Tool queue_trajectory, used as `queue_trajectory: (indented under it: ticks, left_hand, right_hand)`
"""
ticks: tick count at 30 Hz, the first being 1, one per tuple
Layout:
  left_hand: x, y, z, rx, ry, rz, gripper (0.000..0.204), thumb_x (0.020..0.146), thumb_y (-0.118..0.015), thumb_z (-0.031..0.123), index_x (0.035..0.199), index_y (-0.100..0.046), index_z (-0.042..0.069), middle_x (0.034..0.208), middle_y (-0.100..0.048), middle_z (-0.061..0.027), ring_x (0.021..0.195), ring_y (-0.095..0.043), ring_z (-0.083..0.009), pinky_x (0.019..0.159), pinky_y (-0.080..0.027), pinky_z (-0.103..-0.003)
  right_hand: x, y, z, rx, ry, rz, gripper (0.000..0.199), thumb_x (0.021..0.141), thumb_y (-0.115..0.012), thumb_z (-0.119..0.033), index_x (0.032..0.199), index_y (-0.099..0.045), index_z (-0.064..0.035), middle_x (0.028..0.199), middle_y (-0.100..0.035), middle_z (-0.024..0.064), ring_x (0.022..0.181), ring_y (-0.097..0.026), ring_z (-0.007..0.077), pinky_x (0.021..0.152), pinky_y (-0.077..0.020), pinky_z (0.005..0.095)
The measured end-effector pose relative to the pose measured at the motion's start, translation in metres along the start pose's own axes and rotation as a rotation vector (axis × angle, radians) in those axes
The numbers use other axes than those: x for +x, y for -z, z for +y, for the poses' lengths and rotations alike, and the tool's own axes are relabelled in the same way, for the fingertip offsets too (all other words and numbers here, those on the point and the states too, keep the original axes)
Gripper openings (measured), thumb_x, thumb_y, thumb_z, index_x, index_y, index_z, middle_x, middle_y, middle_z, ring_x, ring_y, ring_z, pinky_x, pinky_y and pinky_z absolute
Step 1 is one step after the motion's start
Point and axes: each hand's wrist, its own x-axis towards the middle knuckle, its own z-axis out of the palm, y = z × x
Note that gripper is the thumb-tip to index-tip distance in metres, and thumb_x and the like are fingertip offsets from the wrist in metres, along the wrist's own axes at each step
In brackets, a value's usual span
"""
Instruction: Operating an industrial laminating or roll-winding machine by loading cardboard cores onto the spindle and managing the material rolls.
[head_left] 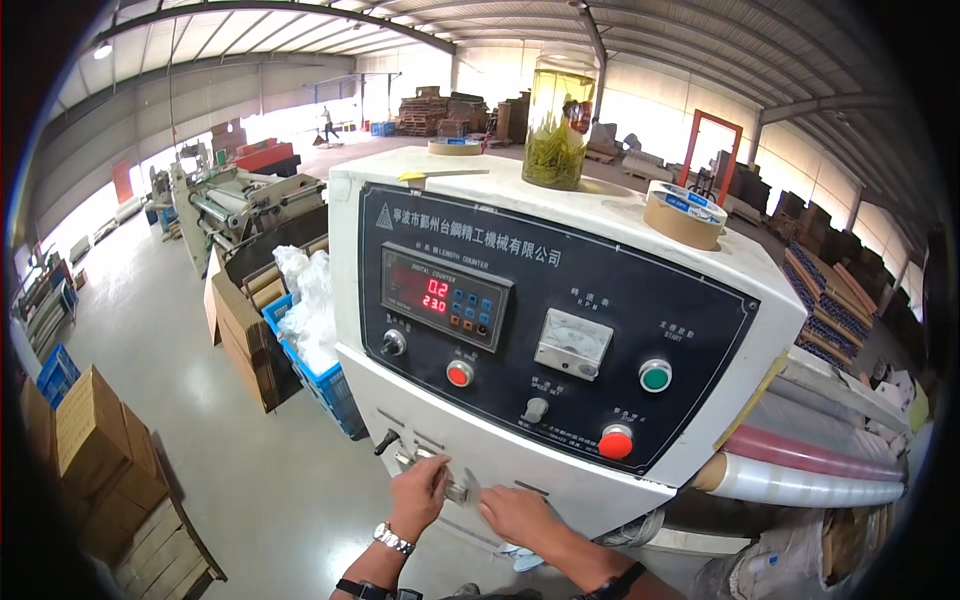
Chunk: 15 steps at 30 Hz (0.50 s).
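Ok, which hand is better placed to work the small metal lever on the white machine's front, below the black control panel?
Left, probably. The left hand already rests on the small metal lever below the black control panel; the right hand lies just right of it against the white machine front.

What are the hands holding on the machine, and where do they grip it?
The left hand pinches a small metal lever on the cabinet front. The right hand rests beside it; its hold is unclear.

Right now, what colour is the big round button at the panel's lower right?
Red. The round button sits low on the black control panel, below the green button; head view.
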Motion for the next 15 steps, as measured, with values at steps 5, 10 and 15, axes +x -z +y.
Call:
queue_trajectory:
  ticks: [5, 10, 15]
  left_hand:
    - [0.005, 0.001, 0.003, -0.116, 0.097, 0.076, 0.026, 0.076, -0.064, 0.007, 0.102, -0.061, 0.011, 0.077, -0.063, -0.0098, 0.067, -0.063, -0.0258, 0.059, -0.049, -0.034]
    - [0.005, -0.002, -0.001, -0.040, 0.056, 0.072, 0.020, 0.079, -0.062, 0.008, 0.099, -0.060, 0.009, 0.080, -0.064, -0.0114, 0.068, -0.063, -0.0277, 0.061, -0.049, -0.034]
    - [0.024, 0.011, -0.087, -0.522, 0.415, 0.391, 0.020, 0.081, -0.053, 0.003, 0.101, -0.055, 0.004, 0.079, -0.061, -0.0090, 0.069, -0.060, -0.0190, 0.061, -0.047, -0.030]
  right_hand:
    - [-0.063, 0.021, 0.016, 0.047, -0.109, 0.131, 0.012, 0.086, -0.053, -0.016, 0.088, -0.059, -0.0059, 0.085, -0.060, 0.0115, 0.077, -0.060, 0.0306, 0.067, -0.0494, 0.0378]
    - [-0.094, 0.025, 0.004, 0.310, -0.316, 0.391, 0.008, 0.083, -0.055, -0.009, 0.083, -0.060, -0.0035, 0.083, -0.063, 0.0133, 0.076, -0.063, 0.0314, 0.070, -0.0497, 0.0360]
    - [-0.110, 0.018, 0.023, 0.329, -0.278, 0.290, 0.011, 0.084, -0.056, -0.013, 0.090, -0.062, -0.0049, 0.086, -0.063, 0.0129, 0.080, -0.062, 0.0307, 0.071, -0.0491, 0.0376]
